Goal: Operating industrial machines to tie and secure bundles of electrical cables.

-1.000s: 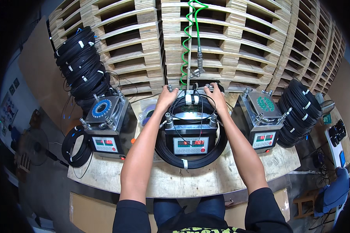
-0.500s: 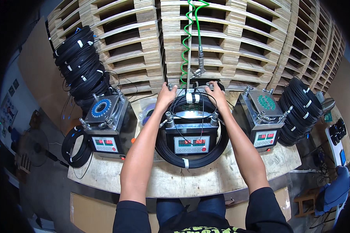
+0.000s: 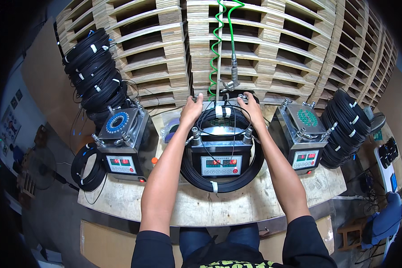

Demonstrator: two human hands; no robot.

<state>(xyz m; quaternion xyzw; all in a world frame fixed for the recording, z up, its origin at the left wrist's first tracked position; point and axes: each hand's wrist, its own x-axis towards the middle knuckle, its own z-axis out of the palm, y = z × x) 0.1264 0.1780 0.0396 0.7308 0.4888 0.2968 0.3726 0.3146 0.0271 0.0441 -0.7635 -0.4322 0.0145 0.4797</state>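
A polishing machine [image 3: 221,165] with a lit front panel stands in the middle of the bench. A ring of black cable [image 3: 215,186] with white ties hangs around its front, and thin loose strands cross over its top. My left hand [image 3: 191,111] is at the machine's far left corner, thumb and fingers closed about a metal clamp knob [image 3: 195,98]. At the far right corner my right hand [image 3: 252,110] pinches a matching clamp knob [image 3: 241,96]. The cable coil partly hides the machine's top plate.
A machine with a blue ring of connectors [image 3: 117,122] stands left, one with green connectors [image 3: 307,117] right. Black cable coils [image 3: 94,73] pile up far left, more coils [image 3: 345,127] at right. A green air hose [image 3: 232,42] hangs before wooden pallets [image 3: 259,38].
Both hands stay at the far knobs; their fingers and thumbs have shifted slightly around them. The digits on the panels have changed. The whole view has moved a little.
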